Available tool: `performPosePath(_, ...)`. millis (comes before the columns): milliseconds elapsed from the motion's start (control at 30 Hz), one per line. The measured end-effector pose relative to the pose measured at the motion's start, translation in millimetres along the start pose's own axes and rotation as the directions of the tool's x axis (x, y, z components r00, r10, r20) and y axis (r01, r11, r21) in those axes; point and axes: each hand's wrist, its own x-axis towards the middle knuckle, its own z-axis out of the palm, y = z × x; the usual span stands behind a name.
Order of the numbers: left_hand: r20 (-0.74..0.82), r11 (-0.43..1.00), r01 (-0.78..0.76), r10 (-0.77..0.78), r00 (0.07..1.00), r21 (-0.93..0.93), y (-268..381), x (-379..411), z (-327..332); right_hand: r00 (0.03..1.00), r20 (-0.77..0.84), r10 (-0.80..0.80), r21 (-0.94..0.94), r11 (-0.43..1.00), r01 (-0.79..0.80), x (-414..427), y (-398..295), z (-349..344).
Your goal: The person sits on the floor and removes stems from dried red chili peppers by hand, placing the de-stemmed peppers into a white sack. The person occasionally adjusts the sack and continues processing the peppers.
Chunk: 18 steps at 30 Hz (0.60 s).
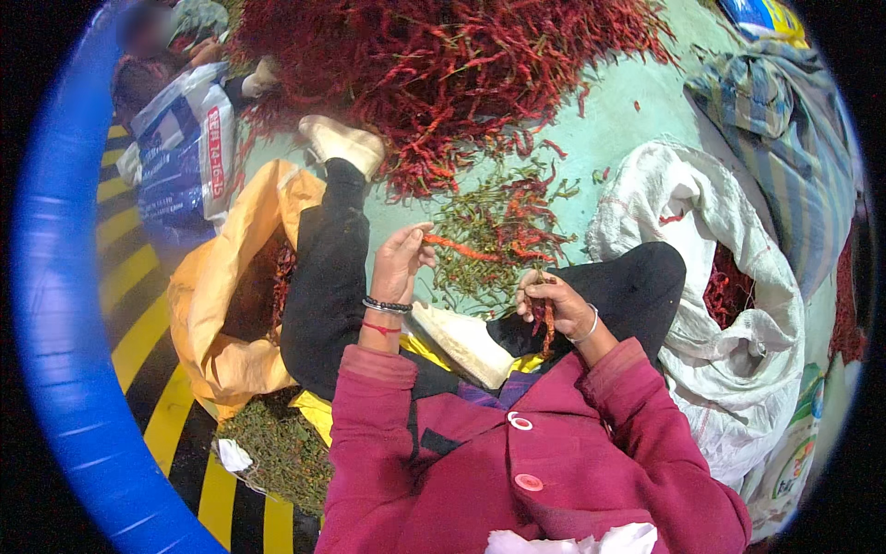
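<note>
My left hand (403, 262) pinches one end of a long orange-red dried chili pepper (465, 249), which points right over a small heap of green chili stems (471, 208). Several darker dried chilies (548, 324) hang from my right hand (564, 306), its fingers closed around them above my bent leg. More red chilies (529, 211) lie mixed among the stems between my legs. Beyond my shoe spreads a large pile of dried red chilies (443, 76) with stems on.
An orange woven sack (201, 325) with chilies inside stands at my left, a white woven sack (775, 408) at my right. Behind the orange one lies a stem heap (284, 450). A striped cloth bundle (796, 159) sits far right; another person (149, 76) sits upper left beside a printed bag (169, 166).
</note>
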Motion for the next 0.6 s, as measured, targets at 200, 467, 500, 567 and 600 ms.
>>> performPosePath(200,-0.055,0.974,-0.047,0.035,0.998,-0.223,17.9,-24.3,15.6,0.988,-0.155,-0.01,-0.047,0.999,0.003,0.6,15.4,35.6)
performPosePath(467,0.307,0.944,-0.231,0.154,0.939,0.234,5.4,-46.2,55.4,0.913,-0.267,-0.308,-0.072,0.951,0.3,10.4,7.5,60.0)
performPosePath(500,0.329,0.836,-0.346,0.213,0.92,0.426,-8.1,-42.3,58.5,0.894,-0.299,-0.333,-0.115,0.943,0.313,9.7,3.4,38.6)
performPosePath(567,0.15,0.752,-0.327,0.296,0.943,0.573,-27.3,-33.3,58.6,0.912,-0.268,-0.309,0.139,0.925,0.354,2.3,-7.2,13.9)
performPosePath(600,0.092,0.675,-0.301,0.328,0.94,0.673,-32.0,-26.3,61.9,0.914,-0.229,-0.336,0.188,0.906,0.38,-3.1,-12.3,0.8)
